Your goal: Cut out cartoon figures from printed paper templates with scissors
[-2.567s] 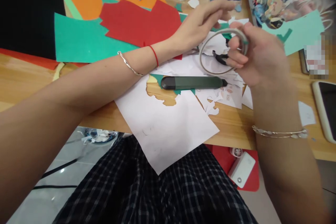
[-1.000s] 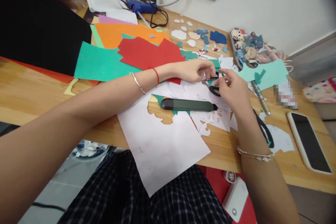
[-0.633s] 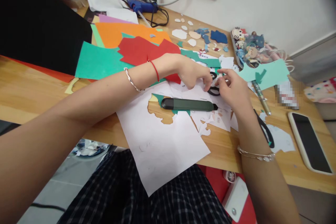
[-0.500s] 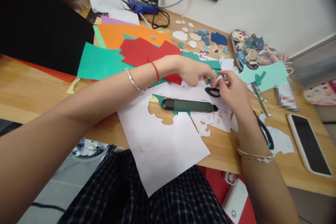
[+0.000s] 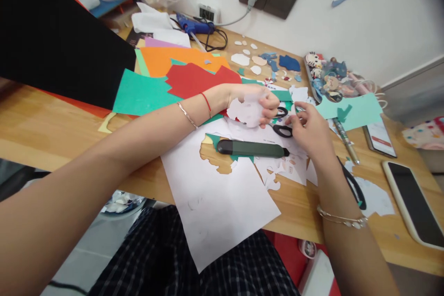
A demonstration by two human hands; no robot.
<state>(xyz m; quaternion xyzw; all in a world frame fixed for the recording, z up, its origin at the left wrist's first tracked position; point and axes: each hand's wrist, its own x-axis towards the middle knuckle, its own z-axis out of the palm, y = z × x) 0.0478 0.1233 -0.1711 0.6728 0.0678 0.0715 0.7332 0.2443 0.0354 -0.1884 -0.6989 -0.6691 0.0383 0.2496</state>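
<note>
In my left hand (image 5: 268, 108) is a white paper cutout (image 5: 245, 110), its fingers closed on the right edge. My right hand (image 5: 310, 125) hovers to the right of the black-handled scissors (image 5: 282, 131), its fingers loosely curled with a gap between thumb and forefinger. No held thing shows in it. The scissors' loops lie between my two hands; their blades are hidden. Below them, a dark green utility knife (image 5: 255, 149) rests across the papers. A white sheet (image 5: 222, 212) with a ragged hole hangs over the table's front edge.
Red paper (image 5: 194, 81), green paper (image 5: 142, 92) and black paper (image 5: 62, 41) lie left. A blue glue gun (image 5: 194, 25) and small cut shapes (image 5: 258, 60) are at the back. Right are a pen (image 5: 347, 141), a white-cased phone (image 5: 414, 203) and a trinket tray (image 5: 329, 76).
My left hand has lifted a white paper cutout and turned, now closed on it. My right hand has shifted slightly from the left hand. The view has tilted a little upward.
</note>
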